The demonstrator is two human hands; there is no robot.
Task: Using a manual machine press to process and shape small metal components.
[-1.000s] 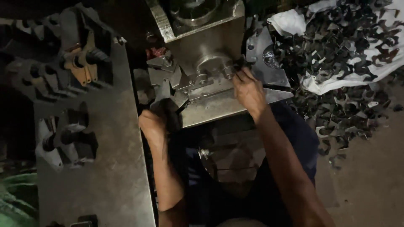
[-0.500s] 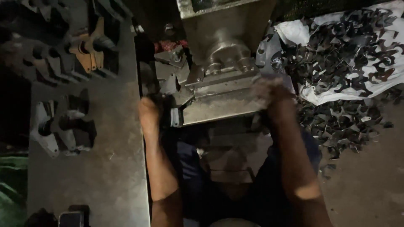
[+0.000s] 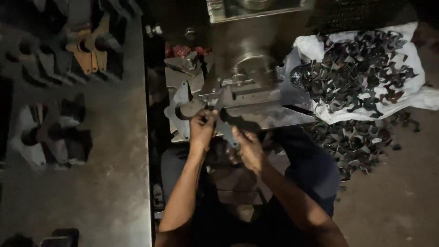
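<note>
While its fingers pinch one end of a flat grey metal blank (image 3: 227,120), the left hand (image 3: 201,129) bends at the wrist, forearm running down and left. Beside it the right hand (image 3: 249,147) closes on the blank's lower end — palm down. Dull and forked, the blank lies at the front edge of the press (image 3: 249,93).

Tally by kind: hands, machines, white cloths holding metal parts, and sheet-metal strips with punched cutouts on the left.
Hands: 2, left hand and right hand
Machine: 1
White cloth: 1
Punched strip: 1
Total: 5
</note>
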